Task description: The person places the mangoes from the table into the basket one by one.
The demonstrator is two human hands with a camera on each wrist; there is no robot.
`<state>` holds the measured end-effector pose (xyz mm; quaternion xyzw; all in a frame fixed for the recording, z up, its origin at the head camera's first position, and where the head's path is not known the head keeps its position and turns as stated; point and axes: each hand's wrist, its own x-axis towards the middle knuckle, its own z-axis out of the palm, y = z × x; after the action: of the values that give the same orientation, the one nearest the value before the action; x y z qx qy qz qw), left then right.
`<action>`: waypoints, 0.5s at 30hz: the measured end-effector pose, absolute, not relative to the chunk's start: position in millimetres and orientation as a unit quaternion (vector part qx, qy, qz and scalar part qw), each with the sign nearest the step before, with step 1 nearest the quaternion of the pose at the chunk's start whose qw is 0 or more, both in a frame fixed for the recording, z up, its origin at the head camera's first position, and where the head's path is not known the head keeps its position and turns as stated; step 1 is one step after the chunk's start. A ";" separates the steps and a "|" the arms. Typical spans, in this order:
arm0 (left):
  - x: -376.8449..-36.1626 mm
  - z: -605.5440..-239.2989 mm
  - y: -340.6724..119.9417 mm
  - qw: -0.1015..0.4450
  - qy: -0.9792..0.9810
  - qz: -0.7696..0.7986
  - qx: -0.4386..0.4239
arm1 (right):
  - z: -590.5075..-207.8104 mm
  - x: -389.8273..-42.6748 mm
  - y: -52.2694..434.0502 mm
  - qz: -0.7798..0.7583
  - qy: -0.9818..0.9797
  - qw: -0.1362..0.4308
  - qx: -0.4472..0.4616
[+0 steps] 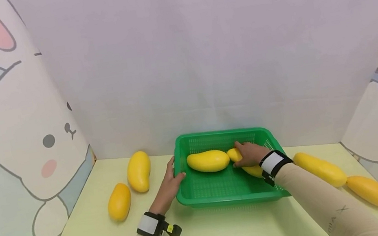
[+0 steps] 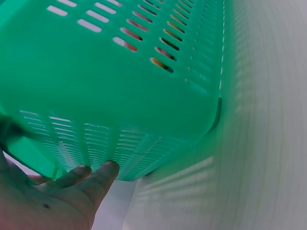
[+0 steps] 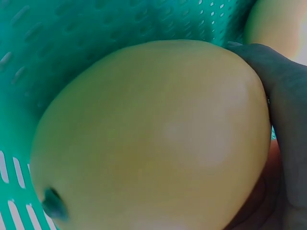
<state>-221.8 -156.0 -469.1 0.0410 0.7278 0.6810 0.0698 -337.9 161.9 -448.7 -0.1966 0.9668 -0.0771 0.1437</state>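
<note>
A green slotted basket point(image 1: 223, 195) stands on the pale yellow-green table. Inside it lies a yellow mango point(image 1: 208, 161). My right hand point(image 1: 249, 153) reaches into the basket and grips a second yellow mango point(image 1: 253, 170), whose skin fills the right wrist view point(image 3: 148, 134), with my thumb curled over it. My left hand point(image 1: 170, 185) rests against the basket's left wall, thumb on the rim; in the left wrist view its fingers point(image 2: 96, 179) lie straight against the slotted side of the basket point(image 2: 124, 76).
Two mangoes point(image 1: 139, 171) point(image 1: 119, 201) lie on the table left of the basket. Two more point(image 1: 319, 169) point(image 1: 372, 191) lie to its right. Printed panels wall in the table on the left, back and right.
</note>
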 end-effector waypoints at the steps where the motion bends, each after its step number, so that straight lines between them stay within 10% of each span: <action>1: -222.0 -469.1 -155.9 0.070 0.728 0.681 0.042 | -448.0 -337.5 161.8 -0.077 0.967 0.144 -0.197; 15: -222.0 -468.5 -154.8 0.067 0.732 0.677 0.040 | -445.7 -330.7 157.5 -0.077 0.966 0.145 -0.200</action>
<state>-222.0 -154.8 -468.5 0.0397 0.7316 0.6772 0.0672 -330.7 157.5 -445.7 -0.2004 0.9659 -0.0766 0.1447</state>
